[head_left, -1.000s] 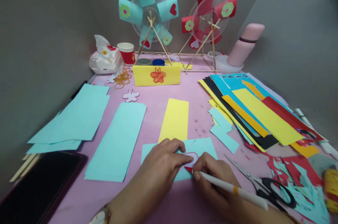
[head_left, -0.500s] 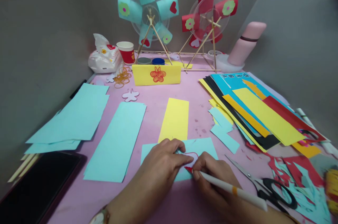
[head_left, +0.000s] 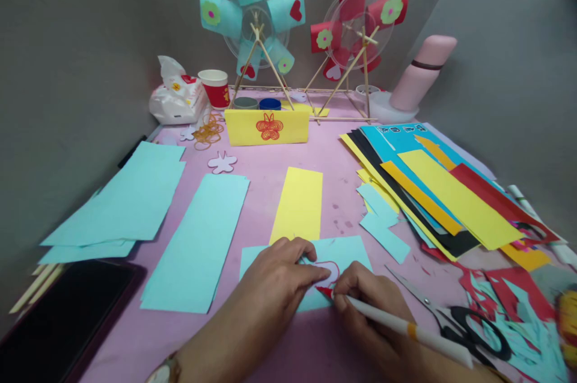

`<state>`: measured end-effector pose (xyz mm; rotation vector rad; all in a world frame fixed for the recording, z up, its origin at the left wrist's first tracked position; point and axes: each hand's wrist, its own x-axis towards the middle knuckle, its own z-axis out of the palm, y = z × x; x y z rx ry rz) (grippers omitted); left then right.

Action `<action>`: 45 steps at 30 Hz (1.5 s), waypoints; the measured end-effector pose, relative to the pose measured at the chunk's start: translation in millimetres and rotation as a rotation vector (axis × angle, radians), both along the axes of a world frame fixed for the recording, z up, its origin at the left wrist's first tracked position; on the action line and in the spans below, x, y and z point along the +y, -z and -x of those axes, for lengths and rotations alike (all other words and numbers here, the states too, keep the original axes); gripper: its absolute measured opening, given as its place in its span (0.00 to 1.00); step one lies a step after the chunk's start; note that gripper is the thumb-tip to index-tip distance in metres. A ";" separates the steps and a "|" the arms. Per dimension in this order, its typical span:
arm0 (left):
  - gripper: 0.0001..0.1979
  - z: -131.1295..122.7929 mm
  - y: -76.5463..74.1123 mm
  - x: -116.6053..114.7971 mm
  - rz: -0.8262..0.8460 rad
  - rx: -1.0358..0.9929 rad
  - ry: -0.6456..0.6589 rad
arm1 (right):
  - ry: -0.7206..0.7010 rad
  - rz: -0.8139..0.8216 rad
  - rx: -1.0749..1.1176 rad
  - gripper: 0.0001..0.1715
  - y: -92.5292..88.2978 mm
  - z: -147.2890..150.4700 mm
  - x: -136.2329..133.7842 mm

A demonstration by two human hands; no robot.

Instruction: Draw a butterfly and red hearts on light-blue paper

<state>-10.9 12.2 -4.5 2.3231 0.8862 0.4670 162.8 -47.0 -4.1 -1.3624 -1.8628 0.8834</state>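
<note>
My left hand [head_left: 282, 272] presses a small pale paper cutout [head_left: 328, 278] down onto a light blue paper piece [head_left: 349, 251], thumb and bent fingers on it. The cutout is partly hidden under these fingers; a red line runs along its upper curve. In my right hand [head_left: 372, 305] is a white felt-tip pen [head_left: 392, 321] with an orange band, gripped close to its red tip. That tip touches or hovers just over the lower edge of the cutout; I cannot tell which. Just beyond my left hand lies a yellow paper strip [head_left: 297, 202].
Scissors [head_left: 451, 317] lie right of my right hand, by paper scraps [head_left: 523, 317]. Coloured sheets [head_left: 419, 184] are stacked at right. Light blue sheets [head_left: 198, 245] and a dark phone [head_left: 72, 317] lie left. Two paper-bladed wheels [head_left: 219, 10] on stick frames stand behind.
The red tip has shifted slightly left along the cutout's lower edge, and the pen's back end has swung a little right and down. My left hand stays in place.
</note>
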 end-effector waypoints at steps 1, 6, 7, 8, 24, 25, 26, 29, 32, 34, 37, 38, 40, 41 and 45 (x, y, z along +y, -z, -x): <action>0.14 -0.1 -0.1 0.2 0.000 -0.001 0.000 | -0.007 -0.001 0.003 0.08 -0.2 -0.1 0.3; 0.13 -0.6 -2.7 -0.2 0.037 0.008 -0.013 | -0.052 -0.023 0.048 0.08 1.6 0.6 1.8; 0.12 -0.6 -2.9 -0.4 0.042 0.009 -0.015 | -0.054 -0.024 0.048 0.08 2.1 1.0 1.9; 0.12 -0.5 -2.8 -0.6 0.041 0.007 -0.019 | -0.055 -0.029 0.045 0.08 2.2 1.5 2.0; 0.12 -1.0 5.5 1.0 -0.032 -0.008 -0.007 | -0.077 -0.147 -0.070 0.09 -0.6 3.3 4.0; 0.12 -0.8 6.3 1.3 -0.039 -0.012 -0.002 | -0.075 -0.140 -0.074 0.09 0.3 2.8 3.5; 0.13 -0.6 7.1 1.5 -0.050 -0.017 0.001 | -0.077 -0.132 -0.081 0.09 1.4 2.3 3.0; 0.13 -0.2 8.7 1.7 -0.068 -0.021 0.008 | -0.072 -0.110 -0.099 0.09 4.7 0.9 2.1; 0.12 -0.1 9.9 1.6 -0.075 -0.019 0.006 | -0.080 -0.106 -0.087 0.09 7.8 -0.1 1.3; 0.12 0.1 10.6 1.4 -0.079 -0.015 0.000 | -0.087 -0.120 -0.081 0.09 9.7 -0.7 1.4; 0.11 0.6 11.2 1.0 -0.057 -0.020 -0.006 | -0.093 -0.131 -0.088 0.09 12.6 -1.3 2.4; 0.11 0.8 11.3 0.8 -0.048 -0.026 -0.001 | -0.094 -0.136 -0.089 0.09 13.4 -1.3 2.8; 0.11 0.9 11.4 0.7 -0.046 -0.036 0.002 | -0.099 -0.128 -0.084 0.08 14.4 -0.4 3.3; 0.11 0.8 11.4 0.7 -0.051 -0.034 0.006 | -0.097 -0.126 -0.079 0.08 14.7 0.5 3.3; 0.12 0.1 11.5 1.6 -0.075 -0.003 0.020 | -0.022 -0.211 -0.021 0.08 16.8 6.6 2.6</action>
